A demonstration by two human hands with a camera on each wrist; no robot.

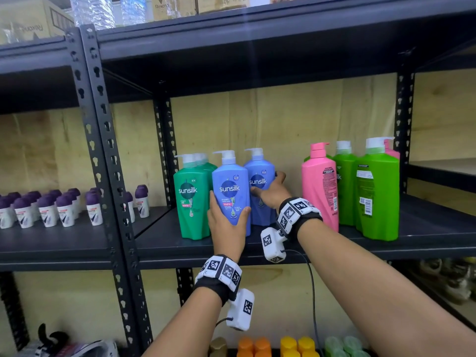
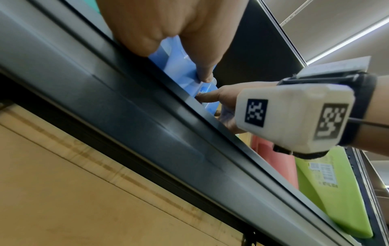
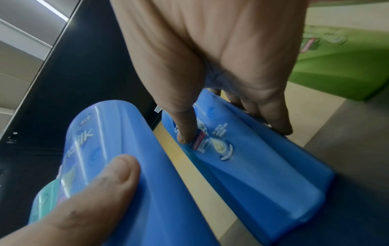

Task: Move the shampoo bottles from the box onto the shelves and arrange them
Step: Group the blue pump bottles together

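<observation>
Two blue Sunsilk pump bottles stand upright on the dark middle shelf (image 1: 438, 228). My left hand (image 1: 228, 210) grips the front blue bottle (image 1: 230, 186) low on its body, thumb on its right side. My right hand (image 1: 268, 182) grips the rear blue bottle (image 1: 260, 173) just behind it; in the right wrist view its thumb (image 3: 183, 133) lies on the label of the rear blue bottle (image 3: 252, 166) with the fingers round the far side. The front blue bottle (image 3: 126, 149) is beside it, apart by a narrow gap. Dark green bottles (image 1: 192, 202) stand at the left. No box is in view.
A pink bottle (image 1: 319, 186) and light green bottles (image 1: 377, 191) stand to the right, with a gap of bare shelf between them and the blue ones. Purple-capped roll-ons (image 1: 51, 210) fill the left bay behind an upright post (image 1: 103, 150). Orange and yellow caps (image 1: 283, 343) show on the shelf below.
</observation>
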